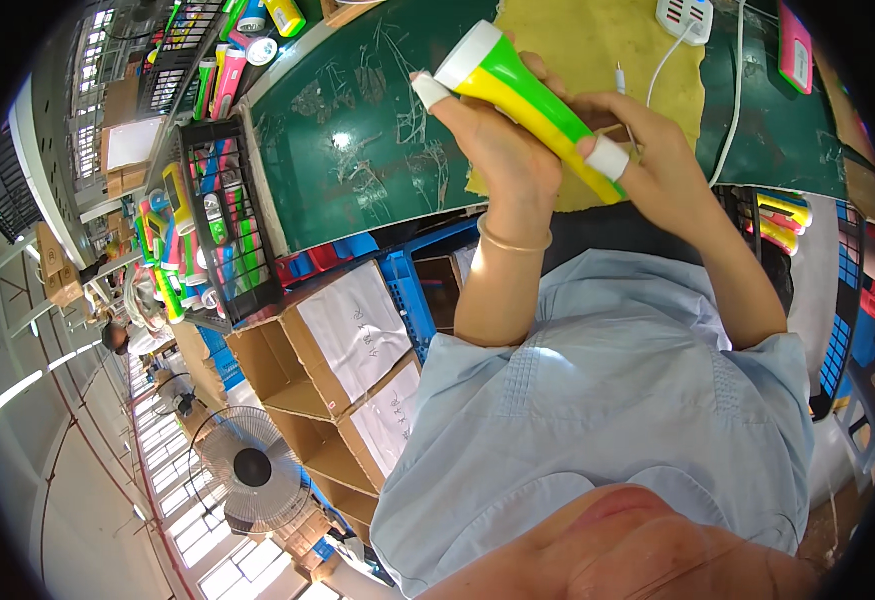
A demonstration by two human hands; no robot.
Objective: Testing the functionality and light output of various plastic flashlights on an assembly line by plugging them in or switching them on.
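In the head view, from my remote place, I see one flashlight, green, yellow and white, held up in the air over a yellow cloth on the green table. The left hand supports it near its wide white head, the palm turned up and the fingers partly hidden behind it. The right hand grasps the narrow end, with the taped thumb pressed on it. A white cable passes close to the right fingers; I cannot tell if they also hold it.

To the left of the table, a black basket is filled with flashlights of mixed colours, lying in a pile. Below the table edge stand a cardboard box with open compartments, partly covered by white paper, and a blue crate, whose inside I cannot see well.
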